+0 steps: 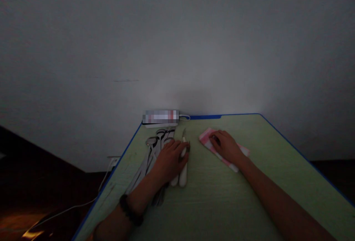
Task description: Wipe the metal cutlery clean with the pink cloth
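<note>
My left hand (172,159) is closed over the right side of a row of utensils, its thumb and fingers around a white-handled utensil (182,178). The kind of this utensil cannot be made out, because the fingers cover its middle. A second white handle (174,182) lies close beside it, partly under the hand. Metal spoons (151,141) and other long metal utensils lie to the left, partly hidden by my hand and forearm. My right hand (226,145) rests on a folded pink and white cloth (205,136), with its fingers curled onto it.
A light green table (216,204) with a blue edge stands against a grey wall (194,48). At its back left sits a box-like object (161,117), its front blurred, with a white cable. Another cable (74,207) hangs left of the table near a wall socket (114,161).
</note>
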Demonstrator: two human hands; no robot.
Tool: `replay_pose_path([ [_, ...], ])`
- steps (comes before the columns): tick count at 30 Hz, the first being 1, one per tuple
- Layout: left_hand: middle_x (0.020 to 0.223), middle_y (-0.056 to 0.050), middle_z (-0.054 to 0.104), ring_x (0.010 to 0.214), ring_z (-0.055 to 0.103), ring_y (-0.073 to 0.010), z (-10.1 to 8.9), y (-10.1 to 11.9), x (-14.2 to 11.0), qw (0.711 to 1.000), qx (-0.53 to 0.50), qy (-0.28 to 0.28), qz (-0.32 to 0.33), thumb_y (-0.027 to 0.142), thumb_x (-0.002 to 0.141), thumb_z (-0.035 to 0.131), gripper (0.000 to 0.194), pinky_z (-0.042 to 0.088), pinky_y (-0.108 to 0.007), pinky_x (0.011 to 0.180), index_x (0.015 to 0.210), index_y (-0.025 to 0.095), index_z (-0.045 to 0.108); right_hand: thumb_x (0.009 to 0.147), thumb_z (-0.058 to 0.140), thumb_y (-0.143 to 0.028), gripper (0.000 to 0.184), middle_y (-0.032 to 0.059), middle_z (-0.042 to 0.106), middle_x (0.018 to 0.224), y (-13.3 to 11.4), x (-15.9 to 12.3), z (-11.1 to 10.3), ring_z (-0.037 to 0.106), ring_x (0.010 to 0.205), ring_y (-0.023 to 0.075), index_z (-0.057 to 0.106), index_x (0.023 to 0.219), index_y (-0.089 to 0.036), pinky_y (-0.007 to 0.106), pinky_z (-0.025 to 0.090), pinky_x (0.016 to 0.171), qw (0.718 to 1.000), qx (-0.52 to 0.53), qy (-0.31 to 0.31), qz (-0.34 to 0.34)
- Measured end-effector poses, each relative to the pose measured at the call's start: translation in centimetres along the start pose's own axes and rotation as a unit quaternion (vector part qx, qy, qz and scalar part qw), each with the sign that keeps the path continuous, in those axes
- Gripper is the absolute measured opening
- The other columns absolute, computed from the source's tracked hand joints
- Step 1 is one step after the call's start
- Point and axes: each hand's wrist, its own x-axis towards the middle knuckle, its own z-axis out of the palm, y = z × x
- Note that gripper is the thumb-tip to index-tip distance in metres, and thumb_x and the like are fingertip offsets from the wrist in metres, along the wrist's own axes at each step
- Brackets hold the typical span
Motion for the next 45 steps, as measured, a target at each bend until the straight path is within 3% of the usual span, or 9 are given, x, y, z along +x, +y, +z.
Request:
replay_pose_path([
  [5, 0.096, -0.006, 0.059, 0.092, 0.050, -0.0199, -0.1, 0.0, -0.1, 1.000, -0.004, 0.002, -0.004, 0.027, 0.088, 0.040, 0.031, 0.039, -0.036, 0.085, 0.116, 0.022, 0.051, 0.084, 0.042, -0.037, 0.027, 0.0062, 0.059, 0.084, -0.5, -0.1, -0.4, 0.050, 0.080, 0.0170, 0.058, 0.096, -0.018, 0.030, 0.036, 0.076, 1.000, -0.015, -0.016, -0.003],
  [10, 0.092, -0.006, 0.058, 0.089, 0.050, -0.0199, -0.3, 0.1, -0.2, 1.000, 0.005, -0.007, -0.006, 0.026, 0.088, 0.039, 0.031, 0.040, -0.036, 0.082, 0.115, 0.022, 0.053, 0.074, 0.050, -0.052, 0.046, 0.0114, 0.056, 0.099, -1.5, -0.6, -1.2, 0.047, 0.094, 0.0236, 0.055, 0.106, -0.019, 0.037, 0.032, 0.084, 0.996, -0.075, -0.055, -0.019],
  [16, 0.087, -0.006, 0.058, 0.086, 0.050, -0.0194, -0.5, 0.3, -0.1, 1.000, 0.001, -0.011, -0.005, 0.025, 0.088, 0.038, 0.032, 0.040, -0.034, 0.079, 0.116, 0.023, 0.053, 0.077, 0.050, -0.038, 0.038, 0.0123, 0.054, 0.100, -1.8, -0.9, -1.0, 0.044, 0.096, 0.0245, 0.052, 0.109, -0.018, 0.037, 0.032, 0.084, 0.993, -0.101, -0.060, -0.004],
  [32, 0.094, -0.006, 0.059, 0.089, 0.051, -0.0195, -0.4, 0.3, -0.1, 1.000, -0.004, 0.002, -0.009, 0.028, 0.088, 0.039, 0.031, 0.041, -0.035, 0.081, 0.115, 0.022, 0.052, 0.085, 0.038, -0.029, 0.027, 0.0099, 0.058, 0.095, -1.6, -0.7, -0.5, 0.047, 0.090, 0.0225, 0.057, 0.102, -0.019, 0.035, 0.033, 0.080, 0.995, -0.097, -0.030, -0.016],
  [35, 0.092, -0.006, 0.059, 0.086, 0.053, -0.0183, -0.3, -0.1, -0.2, 0.999, -0.004, 0.026, -0.018, 0.025, 0.088, 0.038, 0.030, 0.042, -0.034, 0.079, 0.114, 0.022, 0.054, 0.086, 0.037, -0.028, 0.025, 0.0097, 0.058, 0.089, -1.7, -0.4, -1.1, 0.048, 0.085, 0.0222, 0.059, 0.094, -0.019, 0.036, 0.033, 0.078, 0.997, -0.078, 0.018, 0.000],
  [37, 0.091, -0.007, 0.059, 0.085, 0.053, -0.0180, -0.4, -0.4, -0.2, 0.998, -0.013, 0.056, -0.026, 0.023, 0.089, 0.037, 0.032, 0.042, -0.034, 0.078, 0.116, 0.022, 0.053, 0.087, 0.034, -0.027, 0.025, 0.0095, 0.057, 0.088, -1.8, -0.2, -1.7, 0.048, 0.083, 0.0208, 0.057, 0.094, -0.018, 0.035, 0.035, 0.076, 0.995, -0.016, 0.093, 0.019],
  [41, 0.093, -0.006, 0.060, 0.086, 0.054, -0.0179, -1.1, 0.2, -0.1, 0.989, -0.076, 0.116, -0.056, 0.024, 0.087, 0.039, 0.033, 0.043, -0.033, 0.079, 0.119, 0.023, 0.051, 0.088, 0.033, -0.032, 0.025, 0.0098, 0.050, 0.098, -2.3, 0.1, -2.5, 0.049, 0.084, 0.0176, 0.046, 0.104, -0.018, 0.031, 0.040, 0.073, 0.940, 0.171, 0.279, 0.095],
  [43, 0.091, -0.005, 0.061, 0.081, 0.057, -0.0164, -1.6, 1.2, 0.1, 0.976, -0.141, 0.126, -0.111, 0.028, 0.087, 0.041, 0.034, 0.045, -0.031, 0.074, 0.119, 0.023, 0.050, 0.088, 0.033, -0.034, 0.027, 0.0108, 0.048, 0.103, -3.0, 0.0, -2.4, 0.049, 0.088, 0.0177, 0.041, 0.108, -0.018, 0.031, 0.042, 0.075, 0.913, 0.237, 0.307, 0.127],
  [45, 0.088, -0.003, 0.062, 0.071, 0.058, -0.0144, -2.0, 2.3, 0.2, 0.952, -0.219, 0.111, -0.182, 0.033, 0.085, 0.044, 0.040, 0.047, -0.028, 0.066, 0.123, 0.021, 0.043, 0.089, 0.031, -0.034, 0.029, 0.0117, 0.047, 0.108, -4.2, -0.2, -2.2, 0.048, 0.095, 0.0177, 0.036, 0.112, -0.019, 0.032, 0.042, 0.079, 0.916, 0.266, 0.274, 0.122],
])
